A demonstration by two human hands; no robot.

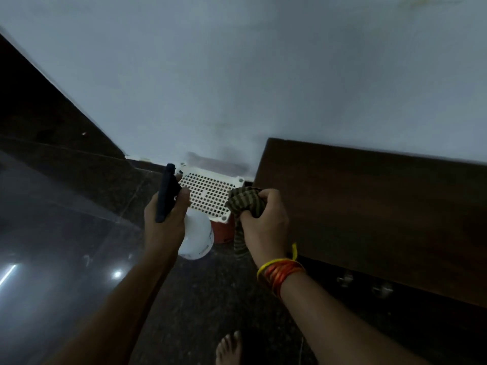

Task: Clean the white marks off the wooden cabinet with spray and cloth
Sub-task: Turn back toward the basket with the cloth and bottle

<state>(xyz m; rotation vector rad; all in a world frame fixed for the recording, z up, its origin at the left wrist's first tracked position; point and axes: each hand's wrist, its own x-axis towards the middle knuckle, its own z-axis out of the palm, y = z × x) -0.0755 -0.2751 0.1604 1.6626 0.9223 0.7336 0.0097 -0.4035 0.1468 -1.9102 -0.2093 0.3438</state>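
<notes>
Left of centre frame, the left hand [164, 219] is curled around the spray bottle [196, 237], nozzle pointing up-frame. Right of centre, the right hand [264, 219] clenches the bunched cloth [243, 202]. The wooden cabinet [369, 206] lies immediately right, nearer the right hand; no white marks are discernible.

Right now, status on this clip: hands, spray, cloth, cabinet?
Left hand grips spray bottle. Right hand grips striped cloth. Wooden cabinet at right, untouched; white marks not discernible. Nothing in the way.
</notes>
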